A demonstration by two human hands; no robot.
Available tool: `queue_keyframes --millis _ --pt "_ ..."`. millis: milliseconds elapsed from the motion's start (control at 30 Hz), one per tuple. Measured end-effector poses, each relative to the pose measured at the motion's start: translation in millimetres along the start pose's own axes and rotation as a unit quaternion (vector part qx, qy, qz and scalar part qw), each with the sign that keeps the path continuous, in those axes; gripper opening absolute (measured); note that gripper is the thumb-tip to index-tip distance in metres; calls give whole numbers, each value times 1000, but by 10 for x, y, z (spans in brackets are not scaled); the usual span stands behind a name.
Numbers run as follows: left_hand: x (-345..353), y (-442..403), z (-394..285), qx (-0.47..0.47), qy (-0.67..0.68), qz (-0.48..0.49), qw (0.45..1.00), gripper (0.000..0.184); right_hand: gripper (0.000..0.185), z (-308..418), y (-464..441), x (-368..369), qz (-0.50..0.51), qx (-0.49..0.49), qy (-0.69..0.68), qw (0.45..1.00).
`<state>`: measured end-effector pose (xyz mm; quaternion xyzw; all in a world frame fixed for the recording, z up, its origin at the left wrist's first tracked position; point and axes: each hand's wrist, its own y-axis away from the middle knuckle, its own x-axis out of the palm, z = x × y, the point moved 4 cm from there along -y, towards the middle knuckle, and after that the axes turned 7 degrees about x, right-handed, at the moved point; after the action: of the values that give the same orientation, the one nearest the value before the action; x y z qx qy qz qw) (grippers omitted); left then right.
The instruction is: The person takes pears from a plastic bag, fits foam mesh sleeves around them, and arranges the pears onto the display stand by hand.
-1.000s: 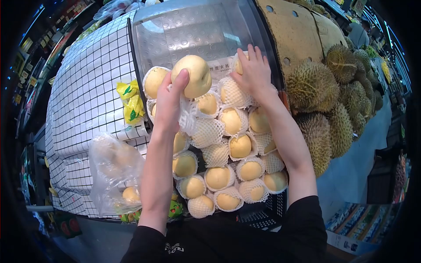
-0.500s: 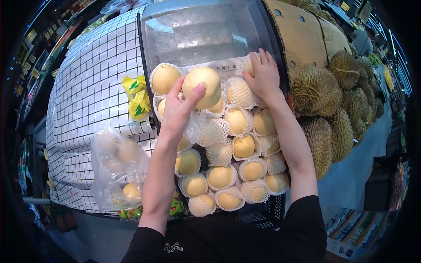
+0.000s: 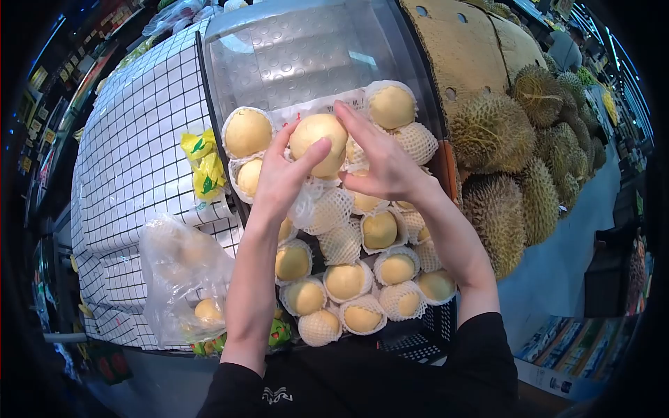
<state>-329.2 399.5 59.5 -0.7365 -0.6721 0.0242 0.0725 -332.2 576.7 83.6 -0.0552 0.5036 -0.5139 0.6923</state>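
Note:
A large round yellow fruit [image 3: 318,141] rests in the grip of my left hand [image 3: 284,171], its thumb across the near side. A crumpled white foam net [image 3: 304,207] hangs below that hand. My right hand [image 3: 380,155] is at the fruit's right side, fingers apart, thumb below; whether it touches the fruit is hard to tell. Beneath both hands lie several yellow fruits in white foam nets, one of them [image 3: 391,106] at the back right and another [image 3: 248,132] at the back left.
Left of the fruit bin, a white checked cloth [image 3: 146,139] carries yellow packets [image 3: 204,165] and a clear plastic bag [image 3: 182,268] with fruit. Durians [image 3: 493,132] and a cardboard sheet [image 3: 460,56] are on the right. A person [image 3: 565,51] stands far back right.
My right hand has left the netted fruit at the back right and come over to the right side of the held fruit. My left hand keeps its hold.

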Motion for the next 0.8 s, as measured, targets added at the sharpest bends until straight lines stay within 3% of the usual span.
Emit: queue_keyframes --millis 200,333,400,467,533,567,600,667,800 --pt "107 -178 -5 10 -18 45 999 92 86 -152 -114 55 15 23 -77 997" --pt "225 -576 85 27 -19 35 999 98 84 -412 -375 -60 -6 49 -24 998" --pt "314 -719 80 30 -55 -22 998 103 82 -644 -511 -173 -75 69 80 992" --pt "434 -859 163 26 -55 -19 998 102 79 -907 -645 -302 -89 99 146 980" --pt "558 -1029 318 46 -140 53 988 98 77 -1103 -783 -408 -102 127 211 964" --pt "606 -1062 331 54 -229 68 970 93 76 -1207 -843 -432 -74 169 269 945" --pt "656 -1086 319 55 -229 69 970 93 75 -1267 -884 -452 -46 210 327 920" --pt "768 -1122 279 110 -394 90 908 96 74 -1326 -947 -431 -23 228 365 902" --pt "871 -1267 273 57 -414 154 895 95 71 -1518 -980 -348 13 256 451 855"
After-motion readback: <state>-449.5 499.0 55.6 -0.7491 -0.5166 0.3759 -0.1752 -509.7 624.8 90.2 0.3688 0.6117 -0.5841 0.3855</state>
